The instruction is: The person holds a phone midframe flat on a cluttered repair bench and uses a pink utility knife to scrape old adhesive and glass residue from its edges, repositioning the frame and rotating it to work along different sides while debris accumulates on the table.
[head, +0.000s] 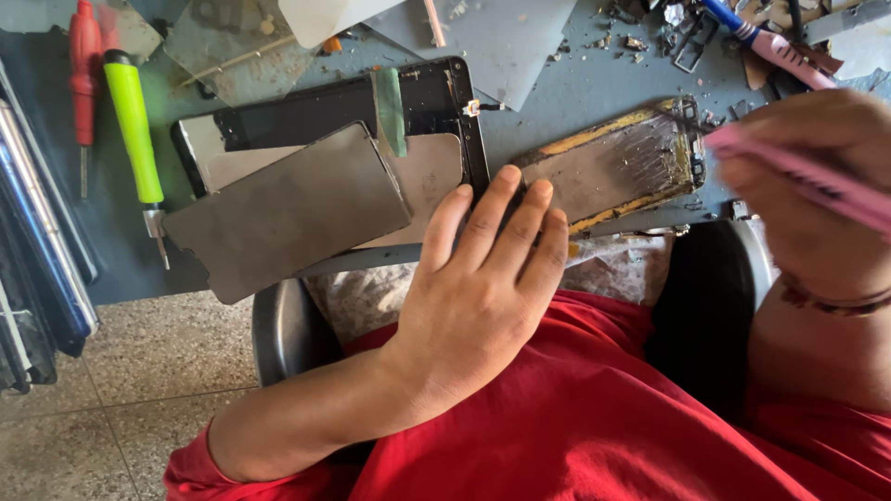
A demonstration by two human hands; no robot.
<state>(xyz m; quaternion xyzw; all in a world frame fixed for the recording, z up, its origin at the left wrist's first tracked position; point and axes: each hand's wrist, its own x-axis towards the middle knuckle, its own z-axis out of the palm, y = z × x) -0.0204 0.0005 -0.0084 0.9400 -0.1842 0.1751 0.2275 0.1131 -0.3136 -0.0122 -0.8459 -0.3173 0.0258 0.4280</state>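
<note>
Blue-grey workbench top (575,93), scratched and littered with scraps, fills the upper view above a speckled stone floor (139,371). At far left lie a red-handled screwdriver (83,56) and a lime-green-handled screwdriver (135,121), both untouched. Next comes a black tablet frame (445,83) with loose grey metal backing plates (288,209) resting on it. The left hand (483,288) lies open and flat, fingers spread, steadying the near end of a long grey metal panel edged with yellowed adhesive (613,167). The right hand (817,186) is clenched around a blurred pink-handled tool (798,172) whose tip meets the panel's far edge. Scraping well probably calls for a low tool angle, short strokes away from the bracing fingers, and firm downward pressure so the panel cannot slide.
</note>
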